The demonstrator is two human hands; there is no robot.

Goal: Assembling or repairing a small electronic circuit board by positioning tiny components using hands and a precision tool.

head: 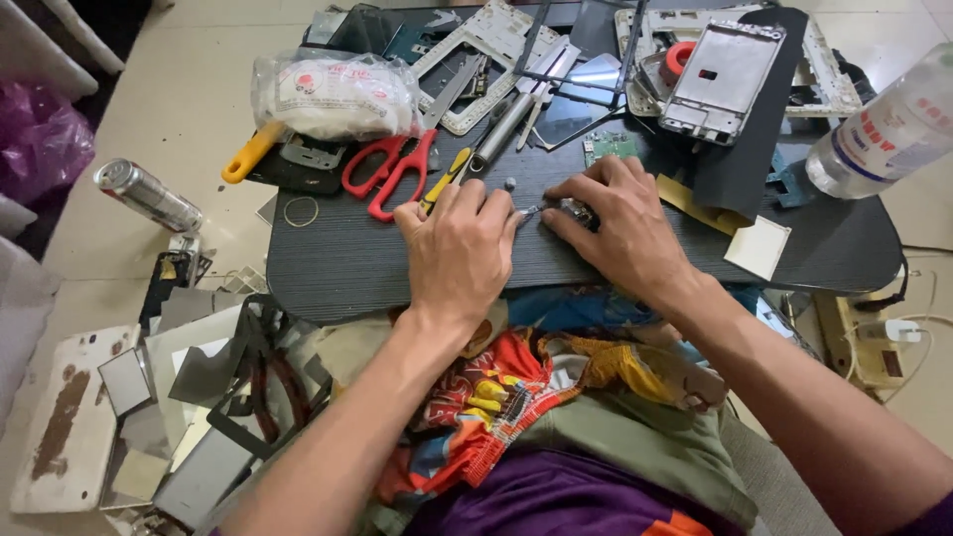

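Both my hands rest on a small dark table (328, 268). My left hand (459, 248) is closed around a thin tool whose metal tip (528, 211) pokes out toward the right. My right hand (615, 220) pinches a small shiny metal part (574, 208) against the tabletop, touching that tip. What the part is I cannot tell. A tiny grey piece (510, 184) lies just beyond my left fingers.
Red scissors (389, 167), a yellow-handled screwdriver (447, 179), a bagged white packet (338, 94), phone frames (723, 77), a green circuit board (608, 147) and tape (677, 58) crowd the table's far side. A plastic bottle (888, 129) stands right. A can (147, 196) and glass panels (199, 397) lie on the floor.
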